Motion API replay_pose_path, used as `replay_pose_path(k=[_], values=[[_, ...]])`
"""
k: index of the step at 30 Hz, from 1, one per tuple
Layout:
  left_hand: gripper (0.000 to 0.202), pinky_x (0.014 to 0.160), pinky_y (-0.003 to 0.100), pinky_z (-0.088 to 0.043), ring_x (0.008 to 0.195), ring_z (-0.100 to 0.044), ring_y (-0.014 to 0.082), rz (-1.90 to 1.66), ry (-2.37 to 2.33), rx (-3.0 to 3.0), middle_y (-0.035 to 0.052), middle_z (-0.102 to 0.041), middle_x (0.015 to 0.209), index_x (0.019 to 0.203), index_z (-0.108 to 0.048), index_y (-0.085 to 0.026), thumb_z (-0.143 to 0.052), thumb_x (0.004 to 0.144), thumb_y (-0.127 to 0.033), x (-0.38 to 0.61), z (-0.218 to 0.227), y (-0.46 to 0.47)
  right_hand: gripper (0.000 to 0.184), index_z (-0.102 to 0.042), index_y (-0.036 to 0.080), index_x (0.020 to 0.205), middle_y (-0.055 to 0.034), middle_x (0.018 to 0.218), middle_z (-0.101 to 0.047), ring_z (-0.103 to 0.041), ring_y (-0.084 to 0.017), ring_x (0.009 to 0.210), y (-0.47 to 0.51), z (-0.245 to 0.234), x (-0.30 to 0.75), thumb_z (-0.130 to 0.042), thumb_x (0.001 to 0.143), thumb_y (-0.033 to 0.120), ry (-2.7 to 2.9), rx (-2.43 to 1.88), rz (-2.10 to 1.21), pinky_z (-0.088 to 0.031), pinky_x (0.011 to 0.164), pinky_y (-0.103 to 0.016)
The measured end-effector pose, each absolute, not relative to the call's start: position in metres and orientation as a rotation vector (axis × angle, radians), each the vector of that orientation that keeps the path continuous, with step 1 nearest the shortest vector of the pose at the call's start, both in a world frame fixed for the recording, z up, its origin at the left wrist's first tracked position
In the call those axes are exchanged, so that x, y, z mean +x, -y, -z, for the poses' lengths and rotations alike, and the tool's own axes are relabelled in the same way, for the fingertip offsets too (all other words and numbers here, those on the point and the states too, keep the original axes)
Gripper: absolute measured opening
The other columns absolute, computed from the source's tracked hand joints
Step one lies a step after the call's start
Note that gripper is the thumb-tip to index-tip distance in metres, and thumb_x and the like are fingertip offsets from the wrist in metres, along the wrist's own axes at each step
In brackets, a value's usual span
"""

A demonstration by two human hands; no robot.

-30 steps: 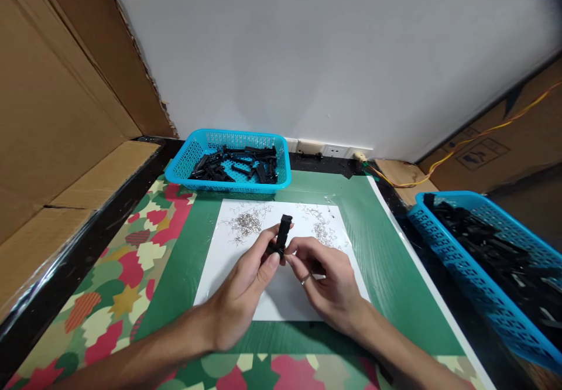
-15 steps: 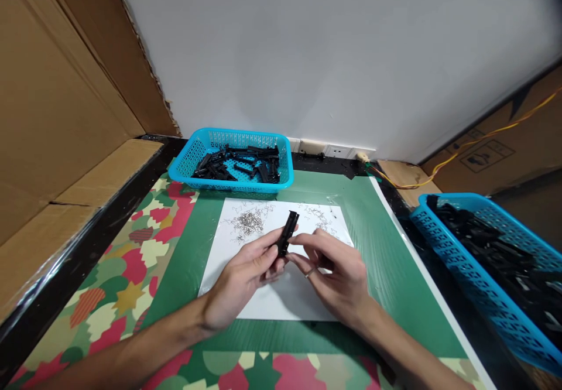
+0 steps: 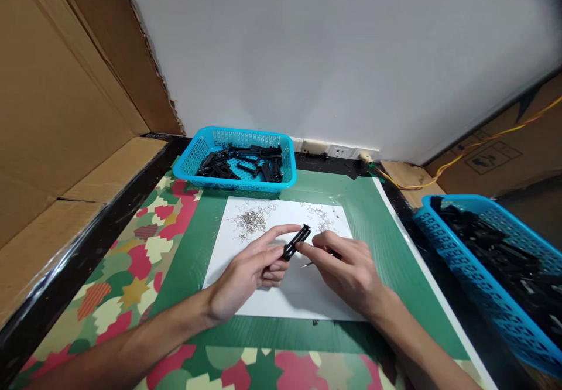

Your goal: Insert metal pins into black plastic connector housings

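Note:
My left hand (image 3: 257, 264) grips a narrow black plastic part (image 3: 297, 242) with a long slot, held at a slant above the white sheet (image 3: 267, 302). Its index finger stretches along the far side of the part. My right hand (image 3: 351, 264) is closed beside it, a fingertip touching the part's near edge. From under those fingers juts a slim tool with a thin metal tip (image 3: 306, 265); the rest of it is mostly hidden. On the sheet lie a dense pile of small metal pieces (image 3: 253, 221) and a looser scatter of thin wire pieces (image 3: 322, 217).
A blue basket (image 3: 235, 187) with several black parts stands at the back. Another blue basket (image 3: 478, 273), full of black parts, is at the right. Cardboard (image 3: 65, 85) walls the left side. Sockets (image 3: 340, 151) and a yellow cable (image 3: 456, 158) run along the wall.
The black part has tipped over toward the right, and my left index finger has stretched out along it. My right hand has turned, and the metal tip below it now points left.

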State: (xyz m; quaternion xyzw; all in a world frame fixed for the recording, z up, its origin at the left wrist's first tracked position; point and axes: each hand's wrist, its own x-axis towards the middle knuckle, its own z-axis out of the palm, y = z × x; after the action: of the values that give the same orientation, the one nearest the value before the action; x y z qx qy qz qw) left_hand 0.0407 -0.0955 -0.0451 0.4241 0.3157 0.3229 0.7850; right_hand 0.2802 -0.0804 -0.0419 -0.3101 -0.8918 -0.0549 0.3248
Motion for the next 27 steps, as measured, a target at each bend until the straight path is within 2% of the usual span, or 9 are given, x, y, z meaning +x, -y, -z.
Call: replay_pose_path(k=[1, 3, 5, 7, 10, 14, 22, 27], values=[[0.055, 0.067, 0.027, -0.034, 0.07, -0.042, 0.0143, -0.72, -0.748, 1.078, 0.0001, -0.048, 0.082, 0.162, -0.04, -0.026, -0.044, 0.111, -0.046, 0.04, 0.044, 0.096, 0.033, -0.075, 0.018, 0.113, -0.0026, 0.081, -0.064, -0.053, -0.011, 0.062, 0.08, 0.043, 0.282, -0.052, 0.099, -0.002, 2.348, -0.814, 0.149, -0.041, 0.056, -0.024], [0.054, 0.08, 0.032, -0.044, 0.087, -0.054, 0.019, -0.781, -0.903, 1.469, 0.0063, -0.061, 0.103, 0.163, -0.038, -0.028, -0.042, 0.111, -0.045, 0.038, 0.041, 0.098, 0.034, -0.074, 0.017, 0.115, -0.0028, 0.082, -0.064, -0.054, -0.011, 0.063, 0.078, 0.044, 0.284, -0.052, 0.099, -0.002, 2.357, -0.819, 0.148, -0.04, 0.056, -0.024], [0.054, 0.093, 0.038, -0.047, 0.103, -0.057, 0.0226, -0.835, -1.027, 1.815, 0.0103, -0.062, 0.125, 0.161, -0.039, -0.027, -0.049, 0.109, -0.039, 0.036, 0.04, 0.098, 0.033, -0.074, 0.017, 0.116, -0.003, 0.082, -0.064, -0.055, -0.011, 0.064, 0.075, 0.045, 0.286, -0.051, 0.1, 0.0, 2.36, -0.828, 0.137, -0.04, 0.056, -0.023], [0.053, 0.098, 0.041, -0.049, 0.108, -0.059, 0.0242, -0.897, -1.085, 2.037, 0.012, -0.061, 0.134, 0.155, -0.044, -0.024, -0.058, 0.105, -0.033, 0.035, 0.043, 0.097, 0.033, -0.075, 0.017, 0.116, -0.0033, 0.083, -0.065, -0.057, -0.011, 0.065, 0.073, 0.046, 0.287, -0.05, 0.101, 0.001, 2.364, -0.842, 0.115, -0.04, 0.056, -0.023], [0.037, 0.095, 0.04, -0.052, 0.107, -0.064, 0.0248, -0.976, -1.119, 2.213, 0.0107, -0.067, 0.124, 0.137, -0.054, -0.021, -0.065, 0.101, -0.026, 0.036, 0.05, 0.093, 0.033, -0.076, 0.019, 0.111, -0.004, 0.086, -0.068, -0.06, -0.012, 0.067, 0.072, 0.046, 0.287, -0.048, 0.103, 0.004, 2.407, -0.88, 0.055, -0.04, 0.057, -0.024], [0.009, 0.084, 0.038, -0.051, 0.097, -0.066, 0.0241, -0.934, -1.113, 2.374, 0.0068, -0.071, 0.103, 0.112, -0.062, -0.019, -0.062, 0.105, -0.023, 0.035, 0.056, 0.088, 0.031, -0.076, 0.019, 0.109, -0.0048, 0.086, -0.068, -0.061, -0.014, 0.069, 0.071, 0.048, 0.287, -0.047, 0.105, 0.008, 2.493, -0.938, -0.028, -0.041, 0.058, -0.025], [0.007, 0.078, 0.036, -0.05, 0.089, -0.065, 0.0229, -0.925, -1.123, 2.439, 0.0052, -0.071, 0.091, 0.096, -0.065, -0.017, -0.064, 0.102, -0.019, 0.032, 0.057, 0.084, 0.027, -0.074, 0.021, 0.116, -0.0078, 0.098, -0.067, -0.067, -0.016, 0.078, 0.069, 0.049, 0.279, -0.05, 0.107, 0.013, 2.483, -1.046, -0.366, -0.053, 0.07, -0.026], [0.004, 0.081, 0.038, -0.051, 0.094, -0.066, 0.0249, -0.926, -1.181, 2.426, 0.0058, -0.072, 0.094, 0.101, -0.068, -0.016, -0.066, 0.099, -0.016, 0.033, 0.061, 0.083, 0.032, -0.069, 0.024, 0.132, -0.0108, 0.11, -0.067, -0.069, -0.021, 0.097, 0.067, 0.027, 0.275, -0.047, 0.11, 0.016, 2.444, -1.04, -0.571, -0.059, 0.084, -0.034]])
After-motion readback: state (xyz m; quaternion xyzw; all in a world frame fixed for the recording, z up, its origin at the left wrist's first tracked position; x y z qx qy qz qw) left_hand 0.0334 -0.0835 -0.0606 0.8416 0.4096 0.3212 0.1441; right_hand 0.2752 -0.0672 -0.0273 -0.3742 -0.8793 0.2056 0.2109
